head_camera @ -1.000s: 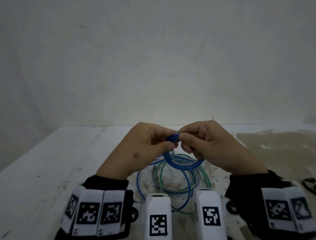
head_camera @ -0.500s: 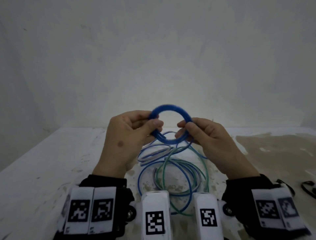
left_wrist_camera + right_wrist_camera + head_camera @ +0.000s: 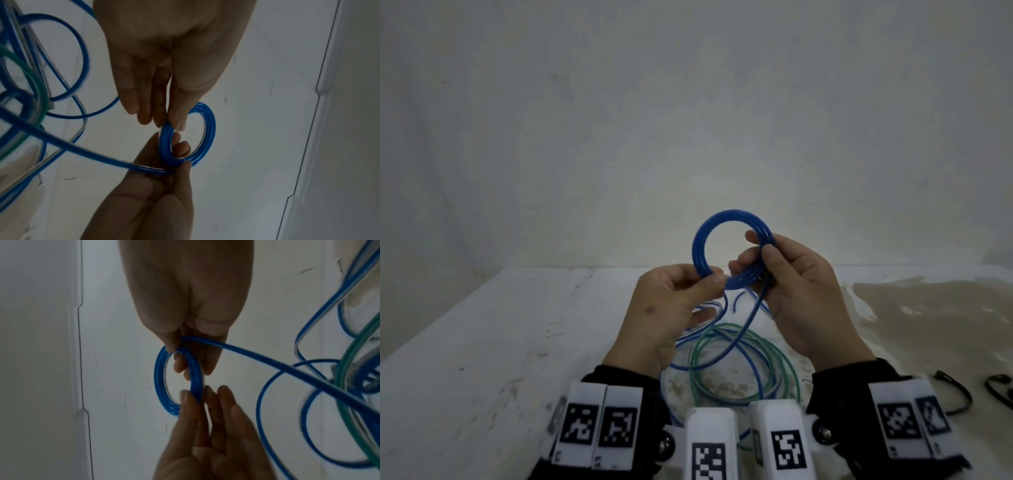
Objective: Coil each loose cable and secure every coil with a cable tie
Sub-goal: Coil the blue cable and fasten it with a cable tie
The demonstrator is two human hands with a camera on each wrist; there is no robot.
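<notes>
A small tight blue coil [image 3: 698, 246] stands upright in the air above the table. My left hand [image 3: 709, 284] pinches its lower left edge between thumb and fingers. My right hand [image 3: 763, 248] pinches its right side, thumb in front. The uncoiled blue tail [image 3: 751, 313] runs from my right hand down to the table. The left wrist view shows the coil [image 3: 211, 126] with my left hand [image 3: 172, 125] pinching it from above. In the right wrist view the coil [image 3: 159, 386] is pinched by my right hand [image 3: 174, 348] where the tail leaves it.
Loose loops of a green cable [image 3: 691, 370] and more blue cable lie tangled on the white table [image 3: 482, 359] below my hands. Black cable ties [image 3: 959, 397] lie at the right edge, near a brown stain [image 3: 928, 308]. A bare wall stands behind.
Both hands lifted the blue coil from low over the table to upright and higher. My right hand slid up its right side; my left hand now pinches the lower left edge.
</notes>
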